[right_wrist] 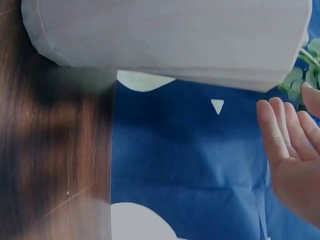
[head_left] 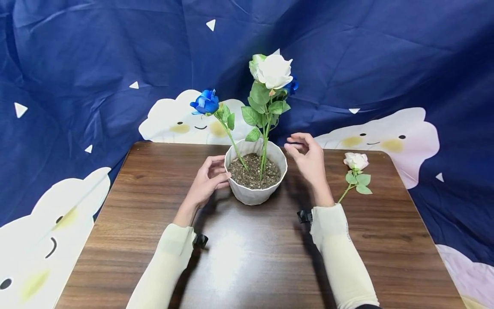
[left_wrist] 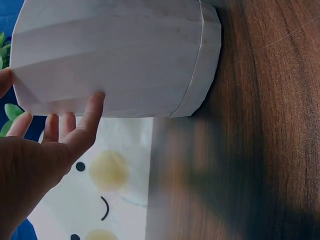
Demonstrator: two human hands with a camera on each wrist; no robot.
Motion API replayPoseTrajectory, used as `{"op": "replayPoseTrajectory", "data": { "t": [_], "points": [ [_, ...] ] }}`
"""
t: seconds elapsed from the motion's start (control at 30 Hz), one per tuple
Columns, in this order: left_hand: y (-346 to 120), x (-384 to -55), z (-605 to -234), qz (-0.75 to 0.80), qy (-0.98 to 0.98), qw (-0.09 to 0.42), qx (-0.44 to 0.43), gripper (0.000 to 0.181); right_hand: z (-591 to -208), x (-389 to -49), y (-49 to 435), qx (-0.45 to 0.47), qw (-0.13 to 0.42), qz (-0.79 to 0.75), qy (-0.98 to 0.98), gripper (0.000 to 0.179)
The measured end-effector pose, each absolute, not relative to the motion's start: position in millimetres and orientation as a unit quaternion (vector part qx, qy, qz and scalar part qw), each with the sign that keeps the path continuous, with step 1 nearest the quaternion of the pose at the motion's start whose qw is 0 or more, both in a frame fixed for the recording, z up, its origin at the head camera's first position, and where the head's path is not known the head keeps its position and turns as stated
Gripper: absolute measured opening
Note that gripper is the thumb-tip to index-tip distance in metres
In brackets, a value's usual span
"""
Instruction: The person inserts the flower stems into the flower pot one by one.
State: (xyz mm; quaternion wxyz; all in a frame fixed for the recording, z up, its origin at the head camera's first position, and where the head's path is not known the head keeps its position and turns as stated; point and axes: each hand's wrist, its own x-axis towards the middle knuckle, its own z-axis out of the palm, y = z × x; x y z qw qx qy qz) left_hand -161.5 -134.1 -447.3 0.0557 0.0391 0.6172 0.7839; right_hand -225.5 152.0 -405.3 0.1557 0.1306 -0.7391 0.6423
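Note:
A white faceted flower pot (head_left: 253, 196) full of dark soil (head_left: 252, 174) stands on the wooden table. Out of the soil rise a blue rose (head_left: 206, 103) leaning left and a tall white rose (head_left: 275, 72), with another blue bloom (head_left: 292, 86) partly hidden behind it. My left hand (head_left: 208, 181) touches the pot's left side, fingertips on the outer wall and thumb at the rim, as the left wrist view shows. On the other side my right hand (head_left: 308, 161) hovers near the rim, apart from the pot, its relaxed fingers (right_wrist: 274, 132) holding nothing.
A white rose (head_left: 356, 161) with a short leafy stem lies on the table (head_left: 386, 240) to the right, beyond my right wrist. Behind the table's back edge hangs a dark blue cloth (head_left: 115, 51) printed with smiling clouds and white triangles.

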Motion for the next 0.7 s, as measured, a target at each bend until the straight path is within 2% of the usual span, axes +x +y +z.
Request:
{"op": "replayPoseTrajectory", "data": {
  "t": [0.4,0.57,0.7],
  "points": [
    [-134.5,-162.1,-448.4,0.783,0.618,0.057,0.04,0.058,-404.1,-215.7,192.7,0.087,0.175,0.675,-0.711,0.033],
    [-134.5,-161.8,-447.4,0.783,0.618,0.056,0.042,0.058,-407.1,-212.5,208.7,0.045,0.177,0.696,-0.695,0.023],
    [-134.2,-161.5,-446.8,0.784,0.617,0.057,0.042,0.058,-413.2,-210.1,221.9,0.007,0.185,0.692,-0.698,0.023]
  ]
}}
